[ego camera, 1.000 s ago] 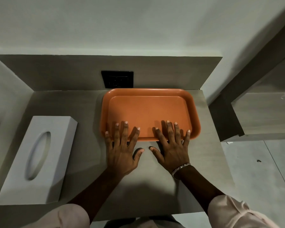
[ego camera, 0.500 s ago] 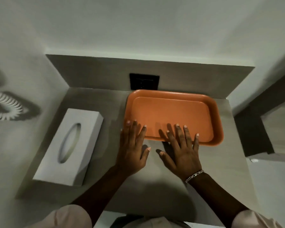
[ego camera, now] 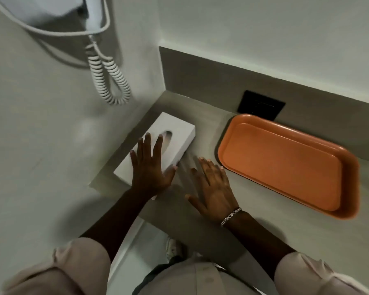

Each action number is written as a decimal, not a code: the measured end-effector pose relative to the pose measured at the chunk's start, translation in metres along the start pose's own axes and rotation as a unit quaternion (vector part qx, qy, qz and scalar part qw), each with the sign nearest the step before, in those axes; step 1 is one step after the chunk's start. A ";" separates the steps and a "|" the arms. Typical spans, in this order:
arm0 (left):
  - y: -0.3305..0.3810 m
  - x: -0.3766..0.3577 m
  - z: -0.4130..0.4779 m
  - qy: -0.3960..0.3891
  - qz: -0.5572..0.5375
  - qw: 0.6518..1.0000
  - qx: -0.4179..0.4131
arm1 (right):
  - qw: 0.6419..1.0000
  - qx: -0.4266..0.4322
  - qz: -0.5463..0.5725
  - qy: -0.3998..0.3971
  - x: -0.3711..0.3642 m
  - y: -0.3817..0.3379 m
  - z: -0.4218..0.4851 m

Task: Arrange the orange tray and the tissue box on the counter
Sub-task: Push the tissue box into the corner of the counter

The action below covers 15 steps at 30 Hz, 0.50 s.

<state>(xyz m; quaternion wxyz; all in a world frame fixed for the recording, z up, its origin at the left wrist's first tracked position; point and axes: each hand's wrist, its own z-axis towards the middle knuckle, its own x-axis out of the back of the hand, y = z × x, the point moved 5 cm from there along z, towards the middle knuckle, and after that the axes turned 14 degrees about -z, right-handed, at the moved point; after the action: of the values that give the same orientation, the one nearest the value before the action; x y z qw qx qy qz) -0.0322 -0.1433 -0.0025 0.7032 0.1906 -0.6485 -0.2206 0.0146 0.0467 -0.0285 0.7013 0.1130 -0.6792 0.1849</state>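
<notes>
The orange tray (ego camera: 285, 165) lies empty on the right part of the grey counter (ego camera: 202, 228), its far edge near the back panel. The white tissue box (ego camera: 175, 128), with an oval slot on top, sits at the counter's left edge against the side wall. My left hand (ego camera: 149, 167) lies flat over the box's near half, fingers spread, thumb by its right side. My right hand (ego camera: 213, 184), with a silver bracelet on the wrist, hovers open over bare counter between box and tray, slightly blurred, touching neither.
A black socket plate (ego camera: 261, 107) is set in the back panel behind the tray. A white wall unit with a coiled cord (ego camera: 109, 81) hangs on the left wall above the box. The counter's near edge runs just in front of my body.
Both hands left the tray's near rim and moved left. My left hand now rests on the tissue box and my right is beside it. My view swung left and tilted.
</notes>
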 end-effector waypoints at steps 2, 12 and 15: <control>-0.008 0.003 0.005 0.005 0.007 1.000 0.014 | 0.999 0.006 -0.015 -0.030 -0.012 -0.002 0.008; -0.029 -0.003 0.027 -0.024 0.055 0.993 0.098 | 0.990 0.014 -0.088 -0.107 -0.050 -0.009 0.017; -0.029 -0.005 0.032 -0.016 0.055 0.993 0.106 | 0.990 0.010 -0.090 -0.108 -0.047 -0.010 0.016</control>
<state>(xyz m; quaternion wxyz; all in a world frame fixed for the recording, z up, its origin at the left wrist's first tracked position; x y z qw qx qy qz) -0.0662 -0.1641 -0.0201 0.6794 0.2246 -0.6891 -0.1148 0.0037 0.0257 -0.0737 0.6363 0.1994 -0.7363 0.1146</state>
